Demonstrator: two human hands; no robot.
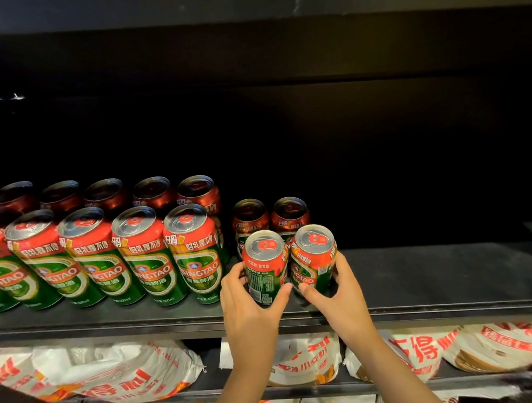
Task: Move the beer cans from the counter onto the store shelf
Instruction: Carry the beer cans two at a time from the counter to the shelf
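I'm looking at a shop: a dark shelf (433, 281) carries neat double rows of identical beer cans (144, 255) with labels facing out, and the shelf below is stacked with printed white sacks (122, 373) of goods.

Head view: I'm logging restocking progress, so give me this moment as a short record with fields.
left hand: left hand grips left can
right hand: right hand grips right can
held cans: side by side at the shelf front
already stocked: two rows of cans on the left
below: white bags
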